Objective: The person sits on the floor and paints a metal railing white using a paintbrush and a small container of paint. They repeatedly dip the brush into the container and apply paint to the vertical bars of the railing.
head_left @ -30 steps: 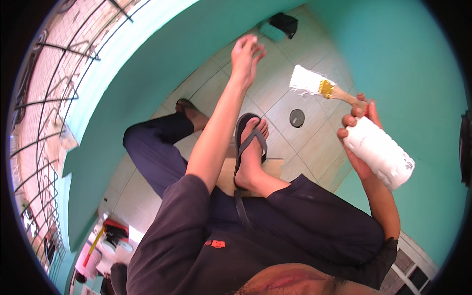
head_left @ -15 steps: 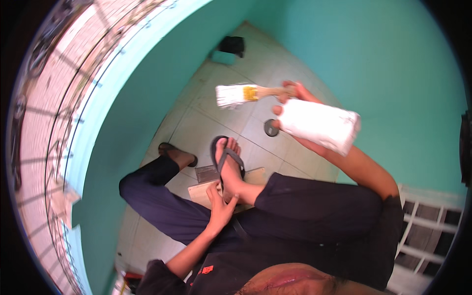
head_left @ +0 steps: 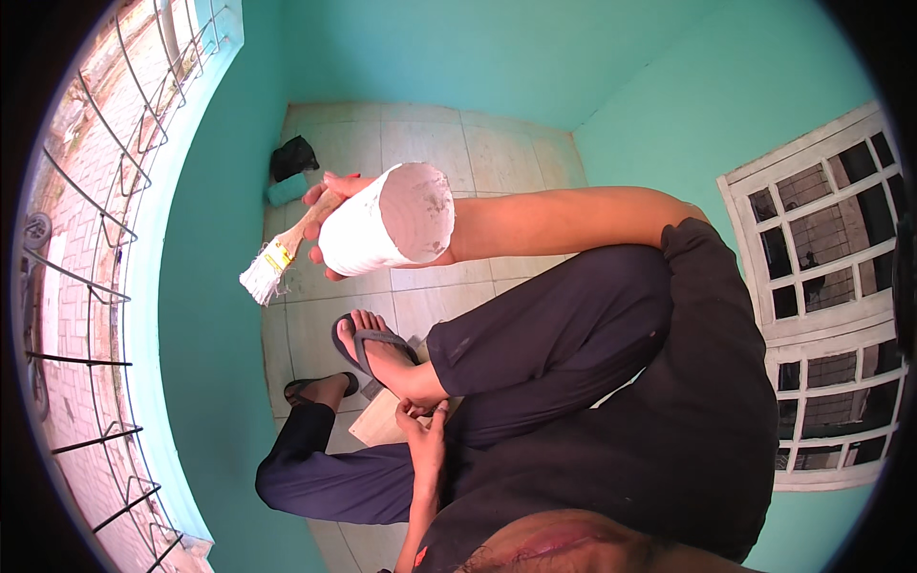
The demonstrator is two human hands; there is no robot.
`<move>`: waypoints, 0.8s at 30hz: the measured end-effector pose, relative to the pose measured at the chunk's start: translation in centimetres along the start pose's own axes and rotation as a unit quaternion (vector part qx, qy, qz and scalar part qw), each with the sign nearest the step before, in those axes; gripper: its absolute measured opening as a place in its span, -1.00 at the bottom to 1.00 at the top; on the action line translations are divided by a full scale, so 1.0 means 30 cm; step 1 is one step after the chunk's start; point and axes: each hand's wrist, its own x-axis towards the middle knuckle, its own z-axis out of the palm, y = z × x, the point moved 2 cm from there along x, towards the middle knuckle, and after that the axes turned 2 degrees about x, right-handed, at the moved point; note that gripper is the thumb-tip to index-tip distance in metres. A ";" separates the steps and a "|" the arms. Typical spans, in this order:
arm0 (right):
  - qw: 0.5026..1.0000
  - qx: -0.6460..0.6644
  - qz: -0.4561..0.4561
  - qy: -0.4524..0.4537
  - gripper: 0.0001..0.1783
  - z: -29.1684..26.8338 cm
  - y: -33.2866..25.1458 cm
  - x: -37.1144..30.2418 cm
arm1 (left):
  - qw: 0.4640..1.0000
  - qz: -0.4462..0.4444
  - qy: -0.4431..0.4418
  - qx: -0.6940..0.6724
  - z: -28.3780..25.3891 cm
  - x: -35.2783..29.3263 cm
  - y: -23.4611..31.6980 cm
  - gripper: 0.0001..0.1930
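My right hand (head_left: pixel 320 222) holds two things above the floor. One is a paintbrush (head_left: pixel 296 244) with a wooden handle, a yellow band and white-coated bristles pointing down and left. The other is a white-coated cylinder (head_left: pixel 368 229), wide as a cup, its greyish round end turned toward me; whether that end is hollow I cannot tell. Down by my crossed right leg, my left hand (head_left: pixel 423 435) has its fingers and thumb around the heel and ankle (head_left: pixel 420 387) of my sandalled foot (head_left: pixel 377 351). Part of that grip is hidden.
Under my raised foot lies a pale wooden board (head_left: pixel 380 420) on the tiled floor (head_left: pixel 430 138). A black bag (head_left: pixel 293 156) and a teal block (head_left: pixel 287 190) stand against the left wall. Wire bars (head_left: pixel 95 363) line the opening at left; a white-framed window (head_left: pixel 821 239) is at right.
My right hand has carried the brush and white cylinder leftward, tilting the bristles downward and turning the cylinder's end toward me. The view has swung. My left hand remains at the ankle.
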 end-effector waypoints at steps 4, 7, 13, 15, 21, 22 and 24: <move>1.000 0.004 0.006 0.011 -0.47 0.011 0.001 -0.014 | 0.994 -0.017 -0.021 -0.105 0.024 -0.036 0.019 -0.27; 1.000 0.001 0.009 0.010 -0.46 0.015 0.004 -0.013 | 0.997 -0.055 0.031 -0.040 -0.039 -0.002 0.017 -0.27; 0.999 -0.006 0.021 0.032 -0.44 0.008 0.004 -0.002 | 0.986 -0.084 -0.034 -0.140 0.007 -0.040 0.080 -0.28; 0.999 -0.011 0.022 0.044 -0.44 0.008 -0.004 -0.010 | 0.982 -0.092 -0.031 -0.165 -0.020 -0.006 0.017 -0.30; 0.993 -0.020 0.038 0.109 -0.54 0.049 -0.006 -0.012 | 0.987 -0.085 -0.015 -0.132 -0.002 0.003 0.026 -0.27; 0.993 -0.015 0.039 0.114 -0.54 0.045 -0.004 -0.016 | 0.984 -0.093 -0.019 -0.151 -0.005 -0.006 0.045 -0.27; 0.993 -0.016 0.037 0.108 -0.58 0.046 -0.012 -0.018 | 0.976 -0.107 -0.028 -0.188 -0.018 -0.020 0.092 -0.27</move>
